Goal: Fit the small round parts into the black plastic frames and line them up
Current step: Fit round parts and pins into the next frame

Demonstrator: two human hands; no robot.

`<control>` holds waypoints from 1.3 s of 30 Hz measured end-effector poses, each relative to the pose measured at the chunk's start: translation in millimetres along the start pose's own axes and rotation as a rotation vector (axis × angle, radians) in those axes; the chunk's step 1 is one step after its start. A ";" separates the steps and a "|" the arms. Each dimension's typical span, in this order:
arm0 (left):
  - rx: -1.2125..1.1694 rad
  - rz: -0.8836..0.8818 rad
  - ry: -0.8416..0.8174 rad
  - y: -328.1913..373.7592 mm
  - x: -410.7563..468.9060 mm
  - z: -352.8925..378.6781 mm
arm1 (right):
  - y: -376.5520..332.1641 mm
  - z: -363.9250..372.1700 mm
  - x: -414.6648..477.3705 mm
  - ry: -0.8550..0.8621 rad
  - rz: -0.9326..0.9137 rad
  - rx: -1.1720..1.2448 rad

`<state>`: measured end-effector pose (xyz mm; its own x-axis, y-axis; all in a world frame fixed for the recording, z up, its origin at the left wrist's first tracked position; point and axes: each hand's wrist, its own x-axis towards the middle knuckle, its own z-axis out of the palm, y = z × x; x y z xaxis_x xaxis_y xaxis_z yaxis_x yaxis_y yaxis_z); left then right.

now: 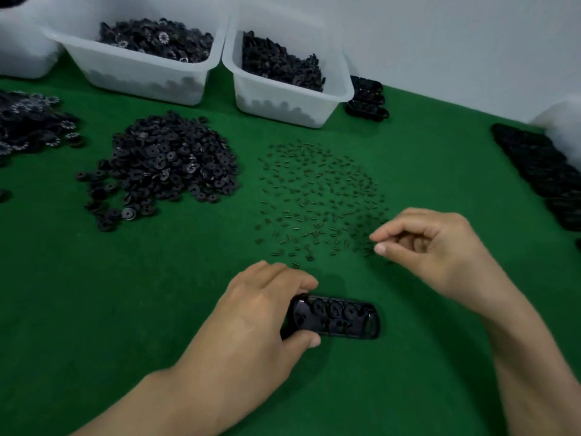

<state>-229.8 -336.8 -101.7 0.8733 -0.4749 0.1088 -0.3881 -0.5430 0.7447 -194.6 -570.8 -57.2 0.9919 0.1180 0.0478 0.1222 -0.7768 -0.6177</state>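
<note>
Black frame [342, 317] on counter [157, 294] — round parts [334, 309] seated.
Left hand [261, 313] grips its left end; right hand [434, 247] curled over scattered pins [314, 196], cannot tell if holding one.

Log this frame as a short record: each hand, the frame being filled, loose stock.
left hand: grips black frame by its left end, on green mat
right hand: over scattered pins, fingertips close together; whether it holds one cannot be told
black frame: three round parts seated in a row
stock: heap of discs, two white bins of black parts
</note>
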 end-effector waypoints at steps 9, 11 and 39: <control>-0.002 -0.022 0.040 0.4 -0.8 4.2 | 3.4 -2.4 -4.4 -0.093 0.023 -0.198; 0.025 -0.017 0.040 1.2 -0.3 4.0 | 2.9 2.5 -4.6 -0.102 0.020 -0.193; 0.035 -0.016 0.065 2.2 1.9 3.8 | -22.7 41.3 -27.3 -0.093 -0.481 -0.255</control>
<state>-230.1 -341.5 -102.3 0.8962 -0.4208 0.1407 -0.3833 -0.5744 0.7233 -225.9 -530.8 -77.0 0.8163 0.5415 0.2010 0.5768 -0.7458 -0.3331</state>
